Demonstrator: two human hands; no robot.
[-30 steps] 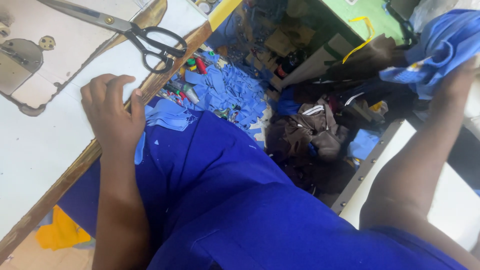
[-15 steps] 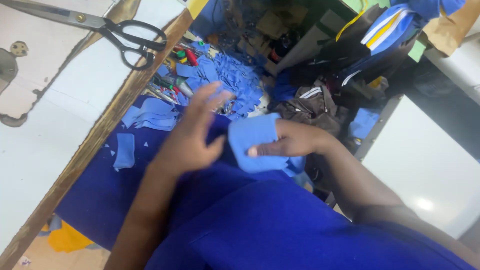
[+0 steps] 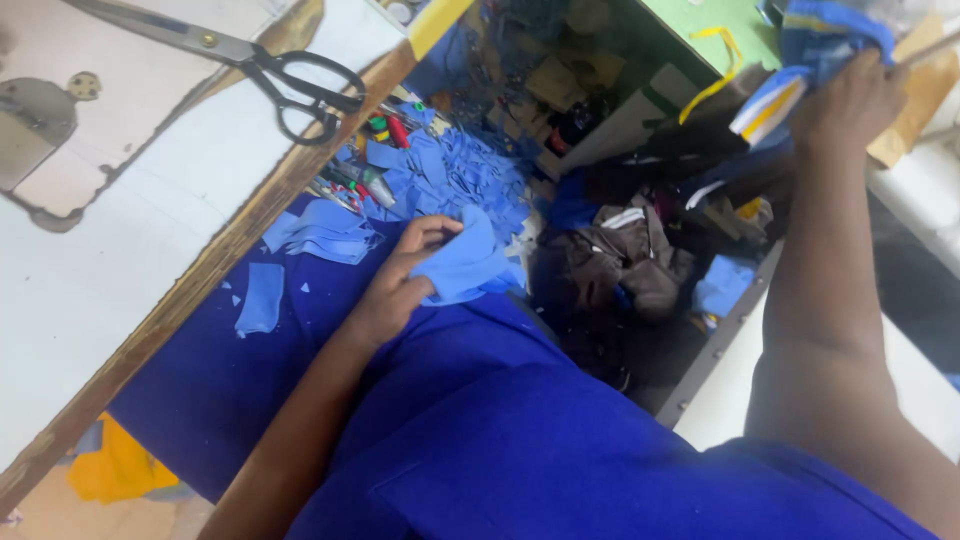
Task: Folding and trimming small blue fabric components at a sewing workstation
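Note:
My left hand (image 3: pixel 398 282) rests on my lap and pinches a light blue fabric piece (image 3: pixel 466 264) by its edge. My right hand (image 3: pixel 848 98) is stretched up to the far right and grips a folded bundle of blue cloth with white and yellow trim (image 3: pixel 800 62). My lap is covered by dark blue cloth (image 3: pixel 470 420). A small stack of cut light blue pieces (image 3: pixel 322 232) lies just left of my left hand, and a single blue strip (image 3: pixel 260 298) lies nearer the table edge.
Black-handled scissors (image 3: pixel 290 78) lie on the white table (image 3: pixel 110 260) with its wooden edge. A heap of blue scraps (image 3: pixel 452 172) and small coloured items sit beyond the lap. Dark bags and clutter (image 3: pixel 625 265) fill the floor. Yellow cloth (image 3: pixel 118 468) lies lower left.
My right hand let go of the light blue piece and reached up to the far right, taking hold of the trimmed blue bundle. My left hand stayed on the lap, now holding the piece alone.

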